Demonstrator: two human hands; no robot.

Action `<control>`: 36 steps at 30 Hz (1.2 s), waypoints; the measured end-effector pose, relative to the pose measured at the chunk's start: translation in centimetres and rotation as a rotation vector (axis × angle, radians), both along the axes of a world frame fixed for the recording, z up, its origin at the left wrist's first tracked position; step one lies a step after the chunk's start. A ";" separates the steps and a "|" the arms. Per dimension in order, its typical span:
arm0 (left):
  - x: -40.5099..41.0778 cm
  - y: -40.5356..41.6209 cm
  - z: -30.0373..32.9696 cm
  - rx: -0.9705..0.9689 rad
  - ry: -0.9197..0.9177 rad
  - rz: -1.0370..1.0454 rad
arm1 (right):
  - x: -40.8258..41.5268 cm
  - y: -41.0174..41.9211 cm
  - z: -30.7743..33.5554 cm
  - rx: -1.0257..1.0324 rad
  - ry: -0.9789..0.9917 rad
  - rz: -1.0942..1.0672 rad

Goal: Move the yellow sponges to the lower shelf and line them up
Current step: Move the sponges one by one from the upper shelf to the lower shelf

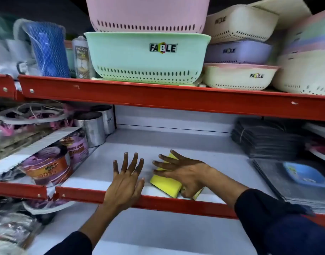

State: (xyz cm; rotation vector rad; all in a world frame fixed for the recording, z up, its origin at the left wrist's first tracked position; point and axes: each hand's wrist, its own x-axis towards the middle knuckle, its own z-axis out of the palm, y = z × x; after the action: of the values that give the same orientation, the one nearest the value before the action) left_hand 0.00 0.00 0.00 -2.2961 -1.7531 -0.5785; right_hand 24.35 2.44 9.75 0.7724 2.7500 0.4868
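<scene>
Yellow sponges [166, 184] lie in a small bunch on the white middle shelf [176, 144], close to its red front rail [158, 201]. My right hand [183, 172] rests flat on top of them, fingers spread and pointing left, covering most of the bunch, so how many sponges there are is hidden. My left hand [125, 179] hovers just left of the sponges with its fingers spread, holding nothing, its wrist over the front rail. A lower white shelf [158, 232] shows below the rail, under my forearms.
Steel tins [92, 128] and printed tubs [47, 166] crowd the shelf's left side. Dark stacked mats [264, 138] and a blue tray [305, 173] fill the right. Above, on the red upper shelf [158, 96], stand a mint basket [148, 57] and other plastic baskets.
</scene>
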 end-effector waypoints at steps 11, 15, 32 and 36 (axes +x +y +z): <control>-0.1 0.2 0.0 -0.067 -0.050 0.030 | -1.6 1.5 0.8 -0.067 -0.057 0.010; -0.2 0.1 0.3 -0.082 -0.053 0.025 | 0.2 -0.4 2.1 -0.049 0.127 -0.033; -0.1 0.0 0.5 -0.141 -0.036 0.024 | 1.2 -9.5 -9.4 -0.112 0.347 0.217; -0.2 0.1 0.4 -0.136 -0.047 0.015 | 0.2 -8.9 -15.6 -0.229 0.329 0.135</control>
State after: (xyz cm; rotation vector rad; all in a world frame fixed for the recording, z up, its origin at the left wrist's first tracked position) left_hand -0.23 0.07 0.38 -2.3748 -1.8845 -0.5305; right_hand 24.51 -6.43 -5.81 0.6636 3.1031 0.0669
